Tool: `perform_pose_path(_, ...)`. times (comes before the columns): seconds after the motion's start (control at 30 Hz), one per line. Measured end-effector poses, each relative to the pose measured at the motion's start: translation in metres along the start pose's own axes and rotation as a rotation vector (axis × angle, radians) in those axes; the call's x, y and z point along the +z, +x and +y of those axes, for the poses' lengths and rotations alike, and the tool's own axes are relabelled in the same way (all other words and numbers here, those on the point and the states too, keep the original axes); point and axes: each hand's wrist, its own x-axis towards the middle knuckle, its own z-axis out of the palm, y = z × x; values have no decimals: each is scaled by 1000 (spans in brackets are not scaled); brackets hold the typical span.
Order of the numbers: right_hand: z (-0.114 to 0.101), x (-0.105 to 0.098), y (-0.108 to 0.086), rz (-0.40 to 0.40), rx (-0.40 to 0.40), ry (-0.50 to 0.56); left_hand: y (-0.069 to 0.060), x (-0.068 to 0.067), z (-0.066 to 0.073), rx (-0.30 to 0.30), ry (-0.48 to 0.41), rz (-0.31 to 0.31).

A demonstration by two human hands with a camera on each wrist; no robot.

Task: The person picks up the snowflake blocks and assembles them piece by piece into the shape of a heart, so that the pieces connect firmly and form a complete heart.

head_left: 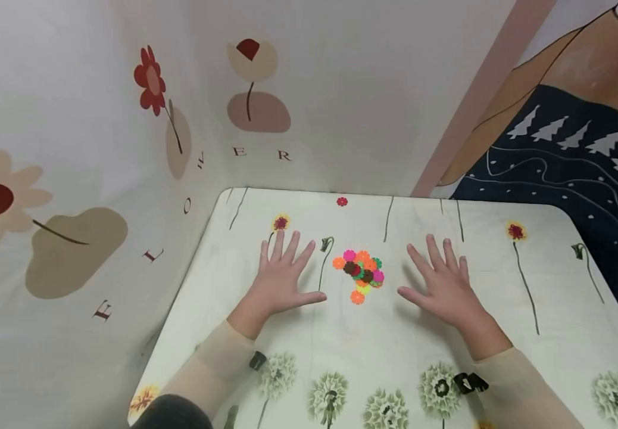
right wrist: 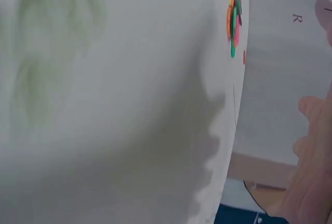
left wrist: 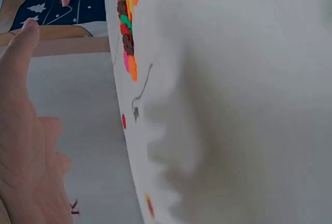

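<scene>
I'm looking at a little pile of scalloped discs (head_left: 359, 274) on the desk (head_left: 368, 339), orange, pink, green, brown and yellow jumbled together and overlapping. An orange disc (head_left: 357, 297) sits at the pile's near edge, and another pokes out on its left. Beyond the pile, well apart from it, lies a single red disc (head_left: 342, 202).

The person's left hand (head_left: 283, 283) hangs to the left of the pile and the right hand (head_left: 443, 287) to its right, both raised over the desk with their shadows beneath. Each grip is wide: fingers fanned, thumb stretched toward the pile, nothing held and no disc touched.

As for how far things have got, I'd judge the handling to be either at its very start or at a pause; I can't tell which. The discs do lie together within reach, between the two hands, but nothing in the pile is sorted by colour, squared into a stack or laid in a row. The red disc beyond it is not joined to the rest. So whatever arranging these pieces call for seems, to my eye, wholly undone.
</scene>
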Motion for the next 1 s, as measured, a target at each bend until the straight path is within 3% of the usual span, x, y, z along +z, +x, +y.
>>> perform_pose_path(0.23, -26, 29, 27, 78, -35, 165, 28, 28, 16, 12, -268, -16)
perform_pose_path(0.4, -39, 53, 42, 144, 64, 361, 47, 49, 35, -6, -443, 3)
perform_pose_path(0.53, -43, 66, 56, 206, 148, 458, 64, 63, 51, -66, -530, 78)
perform_pose_path(0.63, -42, 72, 66, 218, 183, 464, 80, 71, 60, -111, -529, 125)
perform_pose_path(0.77, -41, 77, 72, 195, 215, 409, 94, 77, 69, -144, -438, 130)
perform_pose_path(1.0, -47, 86, 74, 172, 207, 336, 97, 84, 69, -193, -331, 169)
